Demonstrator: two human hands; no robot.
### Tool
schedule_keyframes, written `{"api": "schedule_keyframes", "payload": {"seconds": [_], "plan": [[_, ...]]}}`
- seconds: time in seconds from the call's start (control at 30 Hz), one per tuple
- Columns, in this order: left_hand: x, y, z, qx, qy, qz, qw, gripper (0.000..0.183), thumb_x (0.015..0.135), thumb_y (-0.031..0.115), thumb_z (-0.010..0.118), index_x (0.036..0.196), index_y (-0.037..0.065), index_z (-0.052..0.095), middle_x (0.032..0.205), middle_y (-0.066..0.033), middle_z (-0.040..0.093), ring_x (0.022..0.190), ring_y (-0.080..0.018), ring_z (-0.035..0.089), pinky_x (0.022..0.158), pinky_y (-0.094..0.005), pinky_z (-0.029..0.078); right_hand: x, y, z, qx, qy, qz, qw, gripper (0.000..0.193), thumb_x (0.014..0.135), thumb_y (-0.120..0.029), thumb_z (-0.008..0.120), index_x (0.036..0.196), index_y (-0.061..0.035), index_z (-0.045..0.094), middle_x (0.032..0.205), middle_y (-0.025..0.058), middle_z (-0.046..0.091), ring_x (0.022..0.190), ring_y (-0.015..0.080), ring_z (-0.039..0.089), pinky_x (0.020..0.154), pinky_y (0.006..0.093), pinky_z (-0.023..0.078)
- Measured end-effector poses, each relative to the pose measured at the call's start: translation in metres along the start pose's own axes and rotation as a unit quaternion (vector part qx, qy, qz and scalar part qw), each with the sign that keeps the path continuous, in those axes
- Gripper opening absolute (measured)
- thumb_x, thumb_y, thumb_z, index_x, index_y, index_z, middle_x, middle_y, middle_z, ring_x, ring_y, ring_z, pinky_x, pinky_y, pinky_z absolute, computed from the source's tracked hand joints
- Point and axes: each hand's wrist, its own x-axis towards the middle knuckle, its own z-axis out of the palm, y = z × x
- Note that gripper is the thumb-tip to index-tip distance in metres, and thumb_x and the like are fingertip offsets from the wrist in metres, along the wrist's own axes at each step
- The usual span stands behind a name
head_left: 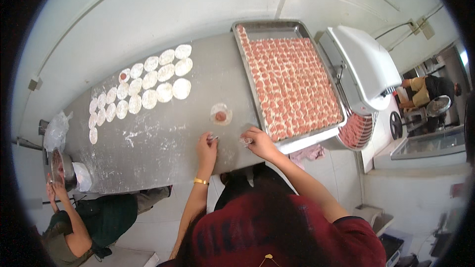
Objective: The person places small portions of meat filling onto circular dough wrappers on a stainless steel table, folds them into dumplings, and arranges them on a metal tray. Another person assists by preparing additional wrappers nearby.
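On the grey table in front of me lies a round dough wrapper (214,119) with a ball of pink meat filling (220,115) on it. Nearer to me, my left hand (207,151) is just above the table edge, its fingers curled together and whitish at the tips; what they pinch, if anything, is too small to make out. My right hand (261,143) pinches a small whitish-pink dumpling (245,141) next to the lower left corner of a metal tray (254,100). Rows of small dumplings (294,86) with pink filling cover most of that tray.
Floured wrappers (165,73) lie in rows at the far left, one (124,75) bearing filling. A co-worker's hands (58,186) are at a metal bowl (69,170) on the left. A white machine (363,64) and a bowl of pink meat (357,131) stand right of the tray.
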Motion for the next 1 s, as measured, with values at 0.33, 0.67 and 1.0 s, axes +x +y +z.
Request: {"api": "schedule_keyframes", "payload": {"seconds": [0.33, 0.67, 1.0], "plan": [[0.024, 0.050, 0.042, 0.187, 0.134, -0.112, 0.967, 0.027, 0.072, 0.017, 0.071, 0.090, 0.003, 0.056, 0.085, -0.0111, 0.054, 0.080, -0.0297, 0.055, 0.071, -0.0402, 0.045, 0.234, 0.117, -0.207, -0.080, 0.172, 0.011, 0.982, 0.041, 0.062, -0.006, 0.071, 0.103, -0.0116, 0.067, 0.083, 0.0098, 0.068, 0.079, 0.0234, 0.066, 0.070, 0.0330, 0.050], [0.024, 0.064, 0.066, 0.211, 0.201, -0.167, 0.942, 0.030, 0.070, 0.017, 0.073, 0.087, 0.004, 0.053, 0.086, -0.0103, 0.052, 0.077, -0.0274, 0.054, 0.071, -0.0388, 0.045, 0.401, 0.184, -0.176, -0.119, 0.068, 0.015, 0.991, 0.023, 0.071, -0.018, 0.062, 0.089, -0.0069, 0.070, 0.088, 0.0190, 0.066, 0.084, 0.0367, 0.063, 0.078, 0.0423, 0.050], [0.025, 0.060, 0.067, 0.204, 0.198, -0.173, 0.943, 0.032, 0.070, 0.016, 0.074, 0.089, 0.005, 0.051, 0.086, -0.0092, 0.051, 0.076, -0.0256, 0.052, 0.070, -0.0368, 0.045, 0.405, 0.186, -0.167, -0.089, -0.068, -0.004, 0.994, 0.024, 0.067, -0.018, 0.061, 0.087, -0.0062, 0.070, 0.079, 0.0207, 0.066, 0.076, 0.0361, 0.065, 0.073, 0.0412, 0.052]]}}
